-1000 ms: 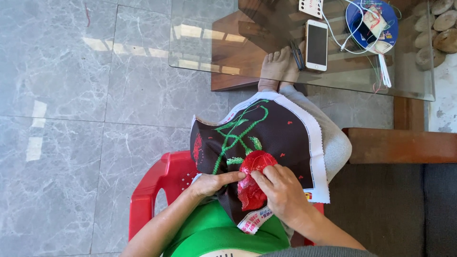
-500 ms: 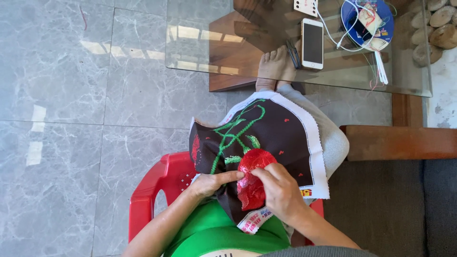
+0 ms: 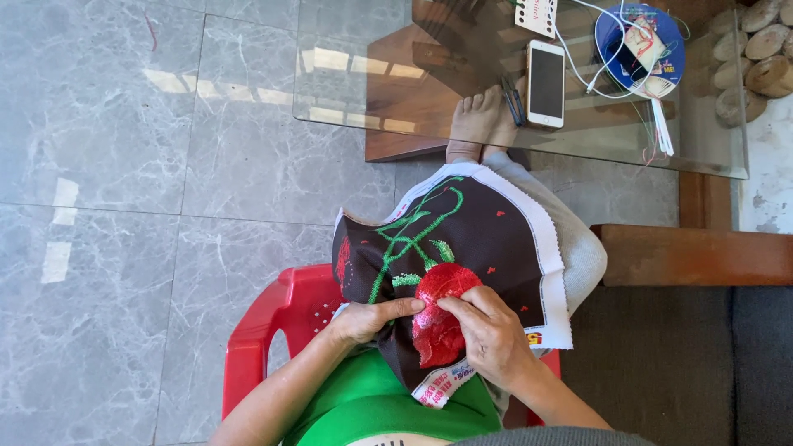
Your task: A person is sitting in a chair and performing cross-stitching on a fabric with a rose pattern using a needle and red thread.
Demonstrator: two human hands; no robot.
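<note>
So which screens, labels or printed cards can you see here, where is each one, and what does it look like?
Phone: on the glass table, upright white rectangle, dark blank screen.
Card: top edge of the table, small, white, with punched holes.
Round tin lid: table's right end, blue, holding printed paper packets and threads.
Printed strip: white fabric edge with red print, under the right hand.

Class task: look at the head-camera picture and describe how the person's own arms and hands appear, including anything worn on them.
Both forearms are bare to the picture's lower edge, with no sleeve on either. The left hand and right hand wear no gloves. No ring, watch or bracelet can be made out. A green garment covers the body between the arms.
</note>
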